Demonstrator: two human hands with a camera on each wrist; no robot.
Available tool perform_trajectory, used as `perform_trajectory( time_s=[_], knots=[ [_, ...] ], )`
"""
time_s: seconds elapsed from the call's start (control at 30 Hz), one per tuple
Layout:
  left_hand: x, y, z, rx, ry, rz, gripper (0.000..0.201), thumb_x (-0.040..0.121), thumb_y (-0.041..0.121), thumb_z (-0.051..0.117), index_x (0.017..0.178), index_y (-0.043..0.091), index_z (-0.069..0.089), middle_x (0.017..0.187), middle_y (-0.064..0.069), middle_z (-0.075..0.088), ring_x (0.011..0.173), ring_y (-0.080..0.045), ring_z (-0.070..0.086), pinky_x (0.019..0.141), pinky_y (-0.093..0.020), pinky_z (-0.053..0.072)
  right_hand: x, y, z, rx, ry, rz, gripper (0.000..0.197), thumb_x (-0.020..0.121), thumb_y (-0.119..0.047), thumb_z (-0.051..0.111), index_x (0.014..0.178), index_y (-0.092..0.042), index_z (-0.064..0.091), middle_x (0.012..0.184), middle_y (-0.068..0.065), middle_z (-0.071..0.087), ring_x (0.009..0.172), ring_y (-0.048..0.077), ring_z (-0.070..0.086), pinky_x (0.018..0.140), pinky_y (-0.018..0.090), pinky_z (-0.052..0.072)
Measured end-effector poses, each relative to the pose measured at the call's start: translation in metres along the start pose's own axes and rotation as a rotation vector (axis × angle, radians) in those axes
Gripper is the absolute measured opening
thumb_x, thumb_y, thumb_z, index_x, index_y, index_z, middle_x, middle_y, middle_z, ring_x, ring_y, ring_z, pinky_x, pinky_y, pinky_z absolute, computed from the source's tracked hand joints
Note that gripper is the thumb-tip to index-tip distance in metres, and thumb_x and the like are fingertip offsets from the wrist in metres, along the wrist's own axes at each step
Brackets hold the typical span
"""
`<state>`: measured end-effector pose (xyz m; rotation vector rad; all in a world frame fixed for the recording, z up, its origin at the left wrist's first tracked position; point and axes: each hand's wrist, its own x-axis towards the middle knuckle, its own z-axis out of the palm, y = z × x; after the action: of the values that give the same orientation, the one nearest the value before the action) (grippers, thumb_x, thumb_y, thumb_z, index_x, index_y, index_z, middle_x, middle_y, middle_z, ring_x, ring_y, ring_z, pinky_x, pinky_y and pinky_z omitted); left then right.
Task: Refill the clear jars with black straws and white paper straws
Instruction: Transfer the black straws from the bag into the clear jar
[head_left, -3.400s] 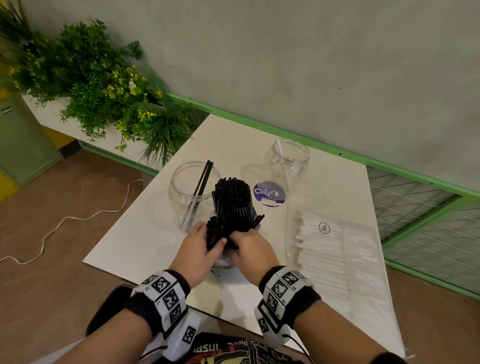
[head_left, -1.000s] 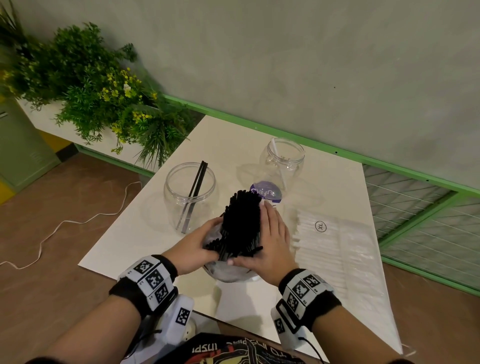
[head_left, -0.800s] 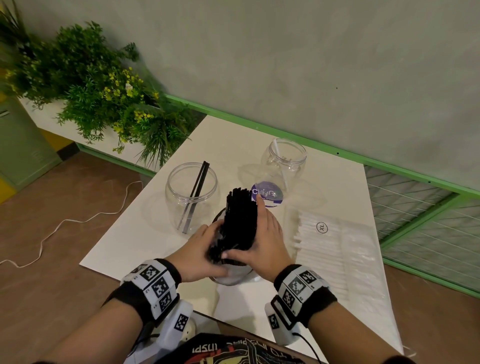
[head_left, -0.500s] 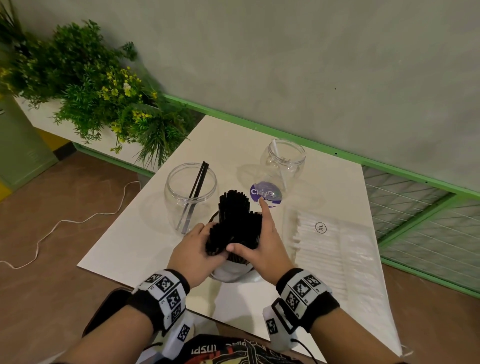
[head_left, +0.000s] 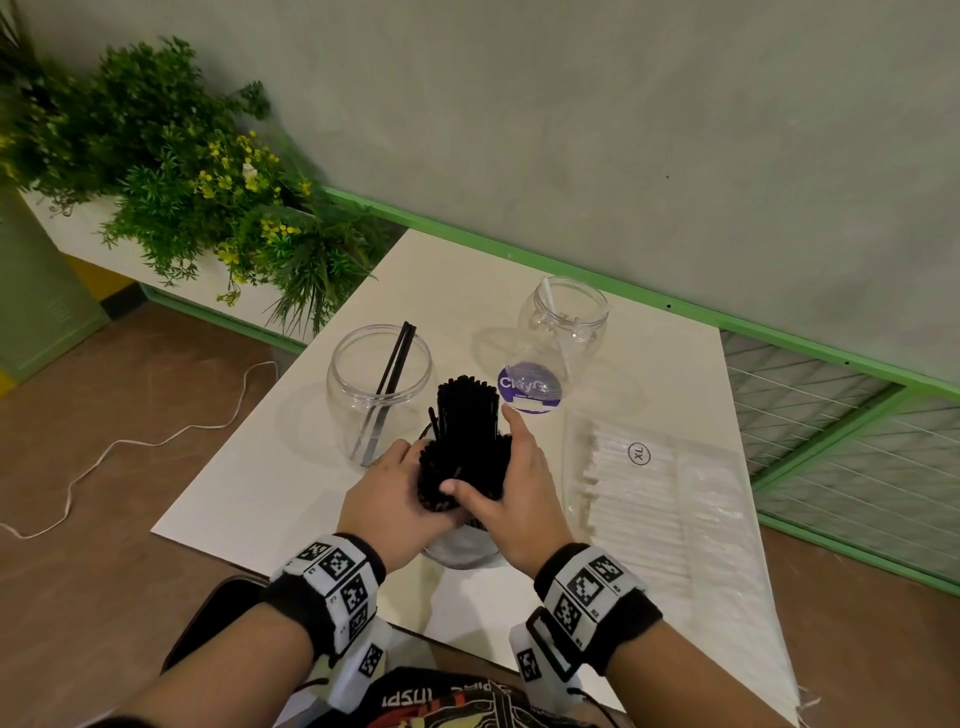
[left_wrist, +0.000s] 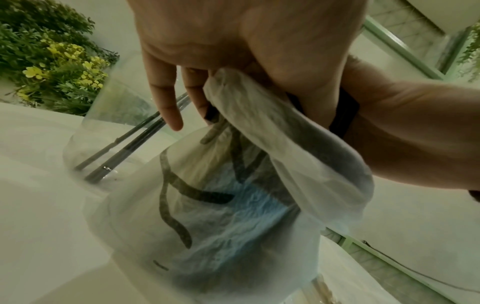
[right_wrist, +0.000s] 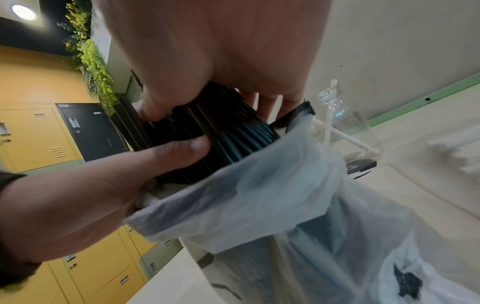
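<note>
White desk (head_left: 322, 457): both hands now clamp the bundle of black plastic straws (head_left: 465, 447), left hand (head_left: 387, 501) and right hand (head_left: 511, 493) having squared it since a second ago, ready for lifting toward the wide clear jar (head_left: 379, 384).

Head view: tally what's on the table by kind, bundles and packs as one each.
Clear jars: 2 (left jar, right jar)
Black straw bundle in its bag: 1
White straw pack: 1
Purple-labelled lid: 1
Total: 5
</note>
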<state>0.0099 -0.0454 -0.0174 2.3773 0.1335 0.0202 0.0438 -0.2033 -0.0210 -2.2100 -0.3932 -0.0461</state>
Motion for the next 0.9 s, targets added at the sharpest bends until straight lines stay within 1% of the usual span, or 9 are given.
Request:
perform_trajectory(
  time_s=[0.13, 0.2, 0.3, 0.37, 0.47, 0.67, 0.77, 0.83, 0.9],
  knots=[
    [0.001, -0.005, 0.0, -0.046, 0.018, -0.024, 0.044, 0.07, 0.06, 0.064, 0.106, 0.035, 0.058, 0.091, 0.015, 0.047, 0.086, -0.01, 0.055, 0.067, -0.028, 0.042, 0.0, 0.005, -0.004, 0.02, -0.008, -0.026, 0.102, 0.068, -0.083, 0.053, 0.147, -0.032, 0.016, 0.128, -0.004, 0.041, 0.116, 0.011, 0.045, 0.099, 0.042, 0.044],
    [0.0, -0.004, -0.002, -0.125, 0.046, -0.031, 0.02, 0.079, 0.048, 0.069, 0.091, 0.037, 0.058, 0.091, 0.013, 0.051, 0.086, -0.011, 0.057, 0.07, -0.031, 0.045, 0.0, 0.008, -0.01, 0.008, 0.018, -0.042, 0.109, 0.065, -0.082, 0.057, 0.149, -0.026, 0.016, 0.129, -0.002, 0.035, 0.116, 0.006, 0.042, 0.098, 0.035, 0.045],
    [0.0, -0.001, -0.003, -0.326, 0.062, -0.055, 0.025, 0.081, 0.032, 0.073, 0.076, 0.041, 0.051, 0.092, 0.0, 0.06, 0.086, -0.012, 0.061, 0.077, -0.032, 0.048, 0.003, 0.012, -0.021, 0.036, 0.005, 0.004, 0.124, 0.058, -0.067, 0.077, 0.151, -0.023, 0.009, 0.133, -0.001, 0.036, 0.119, 0.002, 0.038, 0.098, 0.026, 0.039],
    [0.001, 0.0, -0.005, -0.445, 0.077, -0.093, 0.02, 0.082, 0.027, 0.074, 0.082, 0.036, 0.056, 0.09, 0.002, 0.062, 0.084, -0.001, 0.061, 0.075, -0.017, 0.044, 0.004, 0.018, -0.025, 0.058, -0.004, 0.062, 0.129, 0.056, -0.053, 0.086, 0.152, -0.025, 0.006, 0.13, -0.006, 0.042, 0.112, 0.006, 0.045, 0.093, 0.025, 0.04],
    [0.003, -0.003, -0.005, -0.601, 0.094, -0.157, 0.019, 0.083, 0.026, 0.073, 0.096, 0.021, 0.062, 0.09, 0.009, 0.067, 0.079, 0.013, 0.061, 0.066, -0.002, 0.042, 0.002, 0.027, -0.027, 0.017, -0.027, 0.119, 0.129, 0.051, -0.064, 0.082, 0.15, -0.034, 0.005, 0.125, -0.007, 0.05, 0.111, 0.016, 0.054, 0.096, 0.037, 0.046],
    [0.003, -0.003, -0.001, -0.67, 0.051, -0.19, 0.019, 0.086, 0.029, 0.07, 0.1, 0.017, 0.069, 0.092, 0.005, 0.072, 0.082, 0.008, 0.065, 0.069, -0.007, 0.046, -0.007, 0.051, -0.012, -0.156, -0.19, 0.205, 0.115, 0.047, -0.086, 0.067, 0.143, -0.039, 0.024, 0.126, -0.012, 0.054, 0.118, 0.016, 0.05, 0.096, 0.045, 0.046],
    [0.002, -0.003, -0.001, -0.696, 0.027, -0.188, 0.015, 0.085, 0.03, 0.071, 0.098, 0.022, 0.068, 0.094, 0.004, 0.072, 0.087, 0.001, 0.066, 0.078, -0.018, 0.047, -0.009, 0.051, -0.013, -0.166, -0.167, 0.209, 0.106, 0.05, -0.081, 0.068, 0.139, -0.035, 0.032, 0.121, -0.008, 0.052, 0.114, 0.018, 0.049, 0.096, 0.043, 0.046],
    [0.001, -0.003, -0.003, -0.716, 0.004, -0.175, 0.014, 0.085, 0.029, 0.073, 0.096, 0.029, 0.064, 0.095, 0.007, 0.07, 0.088, 0.004, 0.064, 0.08, -0.018, 0.045, -0.01, 0.048, -0.014, -0.136, -0.152, 0.207, 0.098, 0.054, -0.075, 0.068, 0.136, -0.033, 0.036, 0.118, -0.006, 0.053, 0.111, 0.019, 0.05, 0.096, 0.041, 0.046],
    [0.002, -0.004, -0.005, -0.702, -0.05, -0.16, 0.028, 0.078, 0.036, 0.076, 0.1, 0.03, 0.059, 0.099, 0.007, 0.068, 0.094, 0.003, 0.063, 0.081, -0.016, 0.044, -0.01, 0.047, -0.015, -0.117, -0.141, 0.209, 0.089, 0.058, -0.069, 0.065, 0.135, -0.031, 0.039, 0.116, -0.004, 0.053, 0.109, 0.02, 0.052, 0.094, 0.041, 0.046]
  ],
)
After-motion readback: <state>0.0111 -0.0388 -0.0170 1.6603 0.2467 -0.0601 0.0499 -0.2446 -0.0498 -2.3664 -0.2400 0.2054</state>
